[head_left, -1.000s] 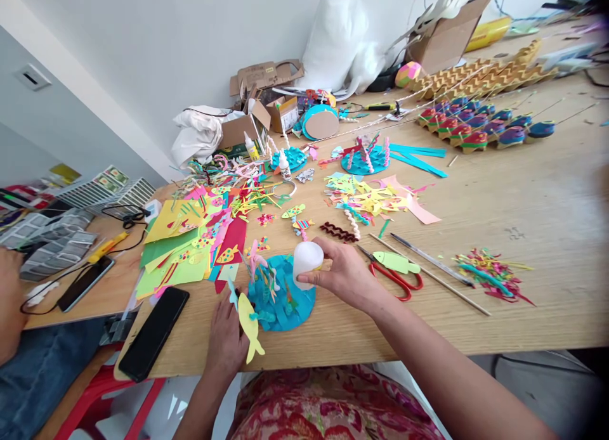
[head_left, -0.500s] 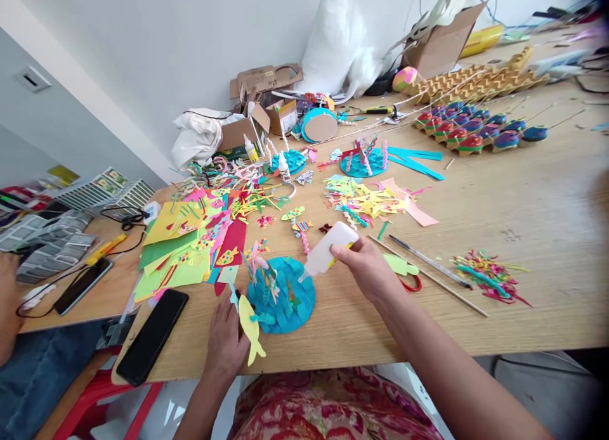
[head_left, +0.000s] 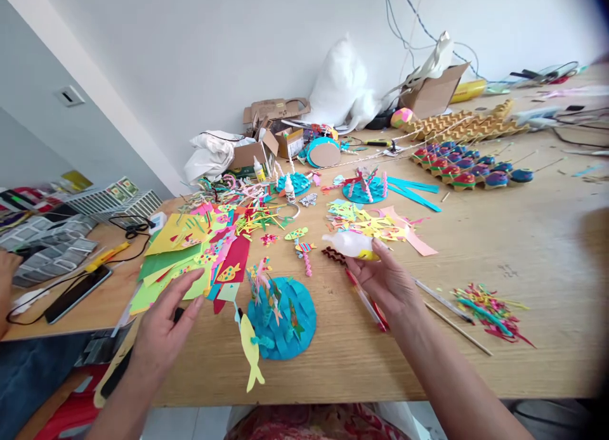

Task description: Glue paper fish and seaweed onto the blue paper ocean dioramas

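In my right hand (head_left: pixel 387 278) is a white glue bottle (head_left: pixel 351 245), lying sideways with its nozzle pointing left above the table. My left hand (head_left: pixel 164 326) is empty, thumb and fingers apart, over the table's left side near the stacked coloured paper (head_left: pixel 183 253). Between my hands a round blue paper base (head_left: pixel 304 313) carries upright twisted pipe cleaners and small paper shapes. A yellow paper fish (head_left: pixel 250 351) sticks out at its left side, over bare wood. A black phone (head_left: pixel 118 371) is partly hidden behind my left forearm.
A brown pen-like stick (head_left: pixel 457 329), a pen (head_left: pixel 442 299) and a heap of paper shreds (head_left: pixel 490 307) lie at right. Further back are yellow paper scraps (head_left: pixel 368 221), another blue base (head_left: pixel 364 189) and painted egg-carton cups (head_left: pixel 469 167). Another person's hand (head_left: pixel 7 281) shows far left.
My left hand has left the blue base and moved left, opening. My right hand has drawn the glue bottle away from the base, to the right, and turned it nearly level.
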A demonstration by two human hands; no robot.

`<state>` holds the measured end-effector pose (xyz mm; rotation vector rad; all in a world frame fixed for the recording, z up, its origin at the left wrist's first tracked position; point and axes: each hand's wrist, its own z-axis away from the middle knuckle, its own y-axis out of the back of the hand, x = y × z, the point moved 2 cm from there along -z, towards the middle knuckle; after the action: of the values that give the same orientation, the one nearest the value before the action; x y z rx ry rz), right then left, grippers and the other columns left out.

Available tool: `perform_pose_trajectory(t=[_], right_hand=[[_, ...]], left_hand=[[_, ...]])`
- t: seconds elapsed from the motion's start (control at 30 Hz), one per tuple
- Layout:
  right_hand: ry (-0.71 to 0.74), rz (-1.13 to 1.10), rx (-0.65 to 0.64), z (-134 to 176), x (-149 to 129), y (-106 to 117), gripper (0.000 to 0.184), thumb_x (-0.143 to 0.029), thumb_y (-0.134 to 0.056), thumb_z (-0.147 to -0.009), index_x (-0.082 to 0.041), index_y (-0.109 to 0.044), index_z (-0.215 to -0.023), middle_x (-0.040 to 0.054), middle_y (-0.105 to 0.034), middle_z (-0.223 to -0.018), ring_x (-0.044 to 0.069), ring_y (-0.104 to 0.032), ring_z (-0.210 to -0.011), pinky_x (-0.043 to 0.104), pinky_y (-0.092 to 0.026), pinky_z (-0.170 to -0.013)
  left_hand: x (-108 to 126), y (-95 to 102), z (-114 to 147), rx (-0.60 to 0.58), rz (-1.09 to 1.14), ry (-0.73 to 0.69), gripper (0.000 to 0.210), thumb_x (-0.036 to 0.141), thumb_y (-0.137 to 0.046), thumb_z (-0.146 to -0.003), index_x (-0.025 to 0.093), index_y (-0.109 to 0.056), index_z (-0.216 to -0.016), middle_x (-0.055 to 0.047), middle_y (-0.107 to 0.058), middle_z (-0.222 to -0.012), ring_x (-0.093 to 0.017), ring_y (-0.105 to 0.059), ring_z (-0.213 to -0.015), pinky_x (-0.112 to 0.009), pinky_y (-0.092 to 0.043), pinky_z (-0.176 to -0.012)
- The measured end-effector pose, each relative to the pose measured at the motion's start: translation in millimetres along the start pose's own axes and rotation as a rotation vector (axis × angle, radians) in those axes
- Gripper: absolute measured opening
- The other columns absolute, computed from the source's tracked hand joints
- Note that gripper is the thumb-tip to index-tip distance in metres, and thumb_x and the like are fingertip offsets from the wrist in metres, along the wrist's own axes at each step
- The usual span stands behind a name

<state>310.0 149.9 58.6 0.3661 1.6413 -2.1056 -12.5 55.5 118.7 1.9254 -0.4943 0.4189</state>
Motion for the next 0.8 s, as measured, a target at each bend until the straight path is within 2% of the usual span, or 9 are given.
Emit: perform_pose_trajectory(t=[0.07, 0.17, 0.27, 0.33, 0.43, 0.5, 0.6, 0.7, 0.8], right_hand=[[-0.007, -0.057, -0.016, 0.1, 2.4, -13.0, 0.014, -0.022, -0.062, -0.070, -0.024, -0.056, -0.083, -0.0025, -0.067, -0.086, 0.012, -0.062, -0.083, 0.022, -0.053, -0.071], [-0.026, -0.133, -0.062, 1.9, 13.2, -37.2, 0.013, -0.024, -0.060, -0.073, -0.022, -0.057, -0.086, -0.0004, -0.067, -0.086, 0.012, -0.062, -0.083, 0.021, -0.053, -0.070], [-0.089, -0.193, -0.106, 3.9, 29.1, -60.0, 0.013, -0.026, -0.056, -0.077, -0.018, -0.058, -0.088, 0.0022, -0.068, -0.084, 0.014, -0.063, -0.078, 0.021, -0.053, -0.065], [-0.136, -0.211, -0.143, 4.0, 39.3, -72.1, 0.017, -0.030, -0.052, -0.079, -0.017, -0.059, -0.088, 0.0031, -0.068, -0.081, 0.012, -0.064, -0.070, 0.020, -0.053, -0.062], [-0.131, -0.212, -0.185, 1.5, 49.8, -83.2, 0.021, -0.034, -0.051, -0.080, -0.018, -0.059, -0.090, 0.0016, -0.068, -0.076, 0.010, -0.062, -0.065, 0.019, -0.051, -0.060], [-0.135, -0.170, -0.207, -1.7, 53.7, -85.2, 0.024, -0.039, -0.051, -0.079, -0.020, -0.059, -0.091, -0.0001, -0.067, -0.075, 0.009, -0.061, -0.066, 0.019, -0.049, -0.062], [-0.139, 0.080, -0.253, -8.1, 52.6, -81.4, 0.031, -0.048, -0.052, -0.075, -0.023, -0.059, -0.091, -0.0011, -0.065, -0.082, 0.010, -0.059, -0.069, 0.021, -0.047, -0.061], [0.112, 0.497, -0.319, -16.4, 38.6, -76.4, 0.031, -0.041, -0.061, -0.069, -0.024, -0.056, -0.094, -0.0012, -0.062, -0.098, 0.012, -0.056, -0.085, 0.023, -0.044, -0.069], [0.324, 0.889, -0.446, -25.7, 22.8, -76.2, 0.040, -0.033, -0.067, -0.063, -0.021, -0.054, -0.099, 0.0025, -0.061, -0.100, 0.016, -0.055, -0.092, 0.030, -0.042, -0.078]], left_hand=[[24.4, -2.2, -26.5, -0.152, 0.145, -0.033, 0.043, 0.039, -0.049, -0.077, 0.021, -0.048, -0.117, -0.005, -0.048, -0.125, -0.023, -0.043, -0.116, -0.039, -0.034, -0.098], [65.3, -23.9, -63.3, -0.517, 0.368, -0.019, 0.052, 0.035, -0.055, -0.074, 0.025, -0.041, -0.123, -0.004, -0.042, -0.131, -0.024, -0.040, -0.118, -0.039, -0.034, -0.098], [96.0, -53.2, -91.4, -0.637, 0.531, -0.030, 0.063, 0.030, -0.063, -0.069, 0.026, -0.036, -0.126, -0.005, -0.036, -0.135, -0.024, -0.035, -0.122, -0.040, -0.030, -0.100], [107.6, -72.0, -102.6, -0.691, 0.642, -0.077, 0.060, 0.027, -0.066, -0.065, 0.024, -0.043, -0.120, -0.006, -0.040, -0.132, -0.024, -0.037, -0.120, -0.039, -0.030, -0.099], [113.1, -89.5, -111.6, -0.686, 0.818, -0.062, 0.045, 0.023, -0.067, -0.063, 0.017, -0.053, -0.105, -0.007, -0.056, -0.114, -0.023, -0.051, -0.106, -0.037, -0.038, -0.091], [112.2, -92.6, -115.8, -0.645, 0.877, -0.005, 0.040, 0.022, -0.068, -0.062, 0.015, -0.055, -0.099, -0.007, -0.060, -0.106, -0.023, -0.055, -0.098, -0.037, -0.040, -0.087], [110.1, -88.7, -123.3, -0.573, 0.896, 0.005, 0.040, 0.024, -0.068, -0.061, 0.017, -0.056, -0.099, -0.005, -0.063, -0.100, -0.022, -0.055, -0.096, -0.036, -0.040, -0.085], [109.2, -85.8, -131.5, -0.519, 0.878, -0.037, 0.039, 0.025, -0.066, -0.064, 0.019, -0.056, -0.101, -0.004, -0.061, -0.103, -0.022, -0.053, -0.100, -0.037, -0.037, -0.088], [112.0, -90.9, -137.0, -0.513, 0.867, -0.092, 0.038, 0.023, -0.063, -0.066, 0.017, -0.056, -0.102, -0.005, -0.060, -0.106, -0.021, -0.052, -0.101, -0.037, -0.036, -0.089]])
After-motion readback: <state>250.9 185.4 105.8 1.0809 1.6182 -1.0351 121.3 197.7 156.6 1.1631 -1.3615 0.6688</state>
